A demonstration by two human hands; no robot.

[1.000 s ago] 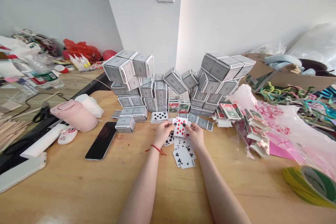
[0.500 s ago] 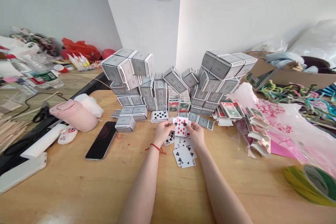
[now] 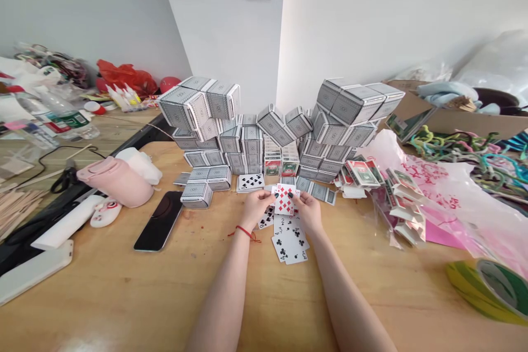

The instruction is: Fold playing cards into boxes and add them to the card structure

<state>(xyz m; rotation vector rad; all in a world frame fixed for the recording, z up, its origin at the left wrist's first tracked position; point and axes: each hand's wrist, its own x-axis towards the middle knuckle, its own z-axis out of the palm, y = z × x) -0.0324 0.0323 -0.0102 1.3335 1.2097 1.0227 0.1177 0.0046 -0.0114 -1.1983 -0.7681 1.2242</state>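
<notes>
Between my two hands is a ten of diamonds playing card (image 3: 284, 199), face up, with other card edges showing beside it. My left hand (image 3: 259, 206) pinches its left side. On the right side, my right hand (image 3: 307, 210) pinches it with the thumb on the face. Under and below it several loose club and spade cards (image 3: 290, 246) lie face up on the table. A pile of cards with a spade card on top (image 3: 250, 182) lies beyond my left hand. Behind stand stacked boxes folded from grey-backed cards (image 3: 200, 110), more of them (image 3: 350, 102) on the right.
A black phone (image 3: 159, 221), a pink tumbler (image 3: 117, 180) and a white mouse (image 3: 106, 213) lie at left. Card packs (image 3: 363, 172), opened cartons (image 3: 405, 206), plastic sheeting (image 3: 433, 176) and green-yellow tape (image 3: 466, 289) are at right. A wall rises behind the boxes.
Nearly everything stays in place. Both hands keep the same pinch on the ten of diamonds.
</notes>
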